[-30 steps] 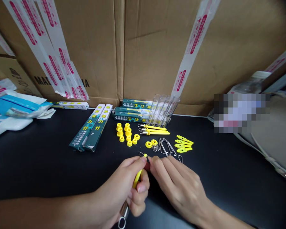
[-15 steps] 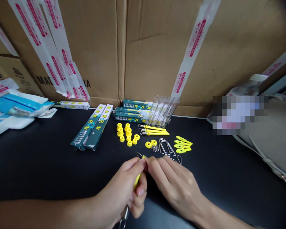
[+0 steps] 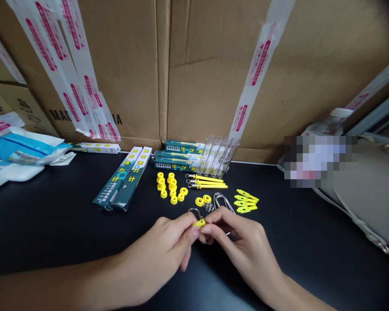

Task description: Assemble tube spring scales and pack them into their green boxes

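Note:
My left hand (image 3: pixel 168 242) is closed around a yellow plastic rod (image 3: pixel 200 223), and only its end shows beyond the thumb. A thin curved metal hook (image 3: pixel 194 210) arches over from that end. The fingertips of my right hand (image 3: pixel 243 242) pinch at the hook where it meets the rod, touching my left fingers. Just beyond my hands lie metal wire hooks (image 3: pixel 223 199), small springs (image 3: pixel 208 207) and yellow rings (image 3: pixel 199 201). Most of the rod is hidden in my left hand.
Yellow caps (image 3: pixel 161 185) and yellow rods with metal ends (image 3: pixel 210 185) lie farther back. Flat yellow pieces (image 3: pixel 246 203) lie to the right. Clear tubes (image 3: pixel 218 157) lean on printed boxes (image 3: pixel 178 164). Two green boxes (image 3: pixel 123 181) are at left, a bag (image 3: pixel 366 190) and bottle (image 3: pixel 327 125) at right.
My left hand has turned, so the rod's lower part and metal end no longer show. The hook now arches above the rod's end. My right hand has rolled, showing its thumb.

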